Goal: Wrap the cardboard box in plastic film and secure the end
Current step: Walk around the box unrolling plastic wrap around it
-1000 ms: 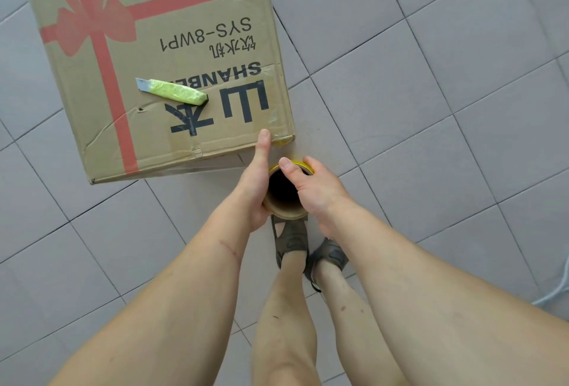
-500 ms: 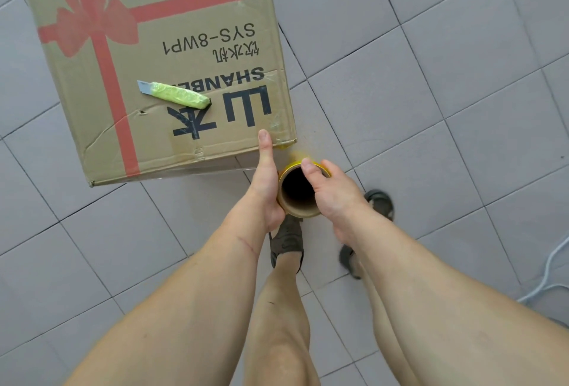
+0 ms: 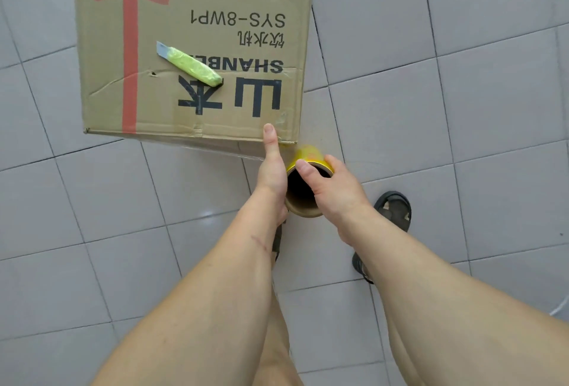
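The roll of film [image 3: 304, 184] has been carried a little to the right, past the near corner of the box [image 3: 191, 46]; it is now held by both hands just beside that corner; the right foot [image 3: 391, 216] has been stepped out to the right, well apart from the other foot; the box is now seen straighter.

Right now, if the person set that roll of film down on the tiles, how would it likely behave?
The roll of film, gripped by both hands, is a hollow cardboard tube, so it is probably stiff and light. Laid sideways on the smooth tiled floor it would likely roll; its glossy yellow film may feel slippery.
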The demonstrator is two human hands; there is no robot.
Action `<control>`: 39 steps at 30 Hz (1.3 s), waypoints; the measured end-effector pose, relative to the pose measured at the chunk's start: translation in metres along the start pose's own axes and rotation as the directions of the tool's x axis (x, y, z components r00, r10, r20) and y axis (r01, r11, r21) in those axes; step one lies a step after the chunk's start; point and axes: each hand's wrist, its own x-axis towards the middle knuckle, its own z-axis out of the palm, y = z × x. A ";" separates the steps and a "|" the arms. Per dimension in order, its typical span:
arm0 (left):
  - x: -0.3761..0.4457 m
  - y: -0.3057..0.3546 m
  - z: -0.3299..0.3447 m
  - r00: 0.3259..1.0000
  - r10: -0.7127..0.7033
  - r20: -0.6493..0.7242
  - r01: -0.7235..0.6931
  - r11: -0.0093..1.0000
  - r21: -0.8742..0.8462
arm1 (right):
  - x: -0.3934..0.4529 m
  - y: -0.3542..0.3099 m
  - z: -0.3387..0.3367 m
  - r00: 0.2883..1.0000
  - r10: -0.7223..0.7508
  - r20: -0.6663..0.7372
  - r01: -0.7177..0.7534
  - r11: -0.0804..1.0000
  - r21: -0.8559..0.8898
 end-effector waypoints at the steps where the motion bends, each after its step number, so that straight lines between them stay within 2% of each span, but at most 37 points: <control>1: -0.001 0.000 0.004 0.999 0.037 -0.039 -0.037 0.999 -0.003 | 0.002 -0.002 -0.004 1.000 -0.011 0.014 0.011 1.000 -0.020; 3: 0.000 -0.002 0.011 0.997 0.057 -0.053 -0.060 0.997 -0.058 | 0.008 -0.004 -0.014 0.998 -0.002 0.057 0.002 1.000 -0.001; 6: -0.002 -0.004 0.014 0.999 0.027 0.021 -0.025 0.995 -0.099 | 0.011 -0.002 -0.026 0.993 0.041 0.107 -0.047 0.998 0.052; 12: -0.007 -0.015 0.031 0.991 -0.025 0.129 0.047 0.984 -0.170 | 0.016 -0.006 -0.045 0.995 -0.015 0.100 0.025 0.996 -0.091; 16: 0.002 -0.017 0.048 1.000 -0.022 0.007 0.023 0.979 -0.203 | 0.026 -0.015 -0.058 0.993 -0.035 0.111 0.050 0.990 -0.131; 19: 0.011 -0.020 0.049 0.990 0.097 -0.103 -0.115 0.976 -0.183 | 0.021 -0.022 -0.060 0.990 0.001 0.139 0.014 0.994 -0.109; 23: 0.024 -0.025 0.048 0.993 0.104 0.054 -0.083 0.950 -0.300 | 0.028 -0.027 -0.063 0.988 -0.016 0.151 0.042 0.984 -0.171; 26: 0.030 -0.030 0.057 0.992 0.083 0.098 -0.040 0.925 -0.378 | 0.031 -0.033 -0.068 0.990 -0.024 0.140 0.056 0.972 -0.228; 33: 0.025 -0.020 0.073 0.989 0.079 0.122 0.003 0.830 -0.558 | 0.034 -0.052 -0.080 0.991 -0.013 0.135 0.053 0.955 -0.291; 39: 0.024 -0.009 0.092 0.995 0.099 0.023 -0.048 0.657 -0.753 | 0.044 -0.082 -0.084 0.980 -0.081 0.179 0.147 0.909 -0.391</control>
